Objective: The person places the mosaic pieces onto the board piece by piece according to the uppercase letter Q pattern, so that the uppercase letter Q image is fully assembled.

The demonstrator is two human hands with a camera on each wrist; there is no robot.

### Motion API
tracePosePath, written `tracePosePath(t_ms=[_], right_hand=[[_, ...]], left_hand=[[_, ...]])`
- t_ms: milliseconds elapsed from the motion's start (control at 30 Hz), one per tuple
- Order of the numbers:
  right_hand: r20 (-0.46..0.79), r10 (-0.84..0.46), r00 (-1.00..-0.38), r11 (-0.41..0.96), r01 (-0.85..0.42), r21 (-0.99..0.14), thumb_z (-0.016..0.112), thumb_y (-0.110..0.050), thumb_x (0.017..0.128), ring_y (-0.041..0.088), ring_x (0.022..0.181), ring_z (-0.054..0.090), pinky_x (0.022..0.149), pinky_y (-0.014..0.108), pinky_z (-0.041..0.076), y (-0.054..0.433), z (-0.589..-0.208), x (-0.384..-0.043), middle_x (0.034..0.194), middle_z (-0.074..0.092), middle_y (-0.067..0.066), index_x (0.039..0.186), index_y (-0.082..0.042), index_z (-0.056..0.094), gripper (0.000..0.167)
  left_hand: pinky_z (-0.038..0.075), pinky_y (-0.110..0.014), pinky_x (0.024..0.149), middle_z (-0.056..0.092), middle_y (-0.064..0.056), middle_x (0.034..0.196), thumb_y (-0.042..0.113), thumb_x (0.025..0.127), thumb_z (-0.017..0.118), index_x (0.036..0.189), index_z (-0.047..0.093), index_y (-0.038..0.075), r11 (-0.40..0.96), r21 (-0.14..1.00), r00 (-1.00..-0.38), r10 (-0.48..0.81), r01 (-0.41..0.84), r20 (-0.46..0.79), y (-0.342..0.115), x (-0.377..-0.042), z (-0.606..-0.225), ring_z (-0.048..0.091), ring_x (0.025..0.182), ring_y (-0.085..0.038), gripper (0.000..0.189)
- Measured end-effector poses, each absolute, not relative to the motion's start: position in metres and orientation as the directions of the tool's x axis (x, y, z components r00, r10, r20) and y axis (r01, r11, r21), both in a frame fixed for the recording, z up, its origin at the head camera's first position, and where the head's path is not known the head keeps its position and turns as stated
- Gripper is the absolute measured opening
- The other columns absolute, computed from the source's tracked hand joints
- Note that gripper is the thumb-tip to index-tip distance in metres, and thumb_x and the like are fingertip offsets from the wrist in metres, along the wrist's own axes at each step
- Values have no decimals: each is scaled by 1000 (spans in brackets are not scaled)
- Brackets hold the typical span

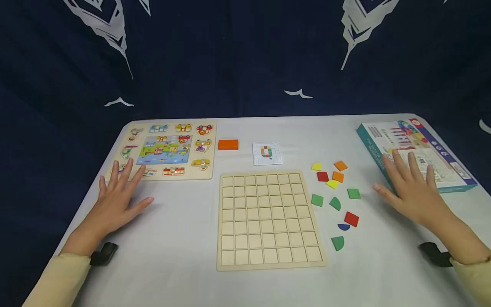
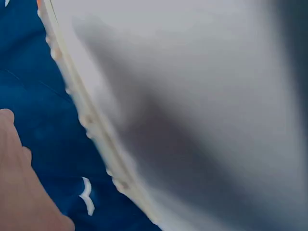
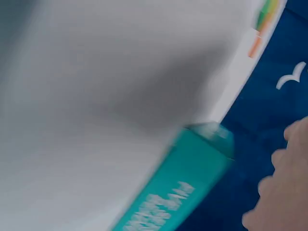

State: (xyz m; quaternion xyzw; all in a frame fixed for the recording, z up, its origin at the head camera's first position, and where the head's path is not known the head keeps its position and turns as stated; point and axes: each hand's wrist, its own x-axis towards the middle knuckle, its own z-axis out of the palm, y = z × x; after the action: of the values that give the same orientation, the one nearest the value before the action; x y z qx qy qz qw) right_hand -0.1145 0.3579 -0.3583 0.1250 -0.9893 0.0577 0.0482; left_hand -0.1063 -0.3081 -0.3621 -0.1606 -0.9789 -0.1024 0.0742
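Note:
My left hand (image 1: 119,201) is spread with straight fingers, its fingertips overlapping the lower left of a wooden vehicle puzzle (image 1: 210,160) in the head view. On the right, my right hand (image 1: 416,192) is spread too, overlapping the near left part of a teal-sided game box (image 1: 374,147). Neither hand holds anything. Between them lies a wooden grid board (image 1: 271,221) with bare squares. Beside it are scattered flat coloured pieces, among them a red square (image 1: 351,219), a green quarter-round (image 1: 338,243) and a blue half-round (image 1: 343,227).
Behind the board lies a small pattern card (image 1: 267,154) showing a coloured figure on a grid. An orange block (image 1: 228,145) sits right of the puzzle. A dark blue curtain (image 1: 230,59) hangs behind the white table (image 1: 172,264).

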Motion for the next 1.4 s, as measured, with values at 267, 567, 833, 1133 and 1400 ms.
tracePosePath(t_ms=[267,567,833,1133,1400], right_hand=[[129,-362,-923,898,-382,-218,42,-35,98,30,137,-17,99,56,-20,342,-294,-142,154,-12,13,151,-11,0,71],[203,-248,-947,851,-313,-422,49,-21,97,37,138,9,100,66,7,308,-247,-134,154,14,13,148,-10,26,57],[350,-158,-923,640,-366,-676,53,-8,95,0,107,50,87,7,35,287,-286,-104,116,60,-6,124,-3,59,29],[163,-267,-950,534,-287,-796,57,-8,94,5,96,60,79,12,45,263,-343,-104,110,63,17,115,3,62,24],[69,-184,-980,529,-158,-834,65,-12,90,0,91,61,74,13,47,250,-373,-106,108,65,17,110,3,66,26]], left_hand=[[-16,-57,101,-10,-5,155,42,89,60,152,5,20,870,257,-904,381,421,193,-290,-123,-299,-21,136,-26,86],[-8,-55,105,-2,-3,156,25,88,64,152,8,19,674,468,-821,475,571,317,-261,-111,-246,-11,139,-21,86],[16,-56,105,8,2,156,16,84,72,152,10,26,561,656,-852,449,504,270,-230,-83,-287,8,140,-20,93],[20,-32,108,18,0,153,12,83,73,151,10,27,452,806,-840,532,382,101,-205,-91,-351,21,137,-18,95],[11,-47,109,19,4,153,33,79,76,151,20,21,482,802,-817,577,353,13,-190,-91,-384,10,139,-18,92]])
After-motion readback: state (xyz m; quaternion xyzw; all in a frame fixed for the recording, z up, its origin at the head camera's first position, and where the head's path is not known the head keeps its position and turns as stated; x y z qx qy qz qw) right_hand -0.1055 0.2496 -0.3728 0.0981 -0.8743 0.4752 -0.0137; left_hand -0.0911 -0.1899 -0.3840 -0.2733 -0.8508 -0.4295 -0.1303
